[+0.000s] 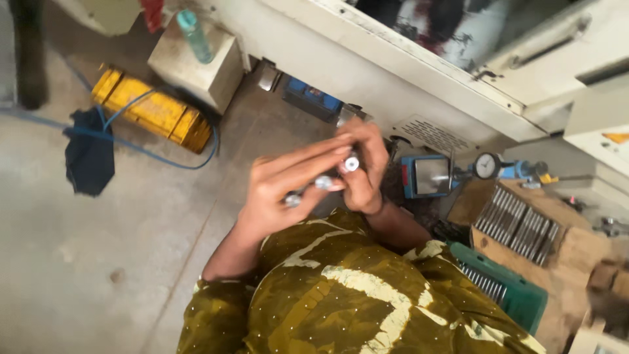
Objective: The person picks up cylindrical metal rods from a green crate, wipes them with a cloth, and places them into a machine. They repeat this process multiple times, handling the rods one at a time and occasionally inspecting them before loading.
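- My left hand, frame centre: fingers closed on slim, shiny metal pins.
- My right hand: pinching one round-ended steel pin.
- Cardboard box, right: ribbed pin rows.

Olive-green garment with pale yellow swirls and tiny white dots. Short sleeves, ending above the elbows. Bare forearms, no rings visible.
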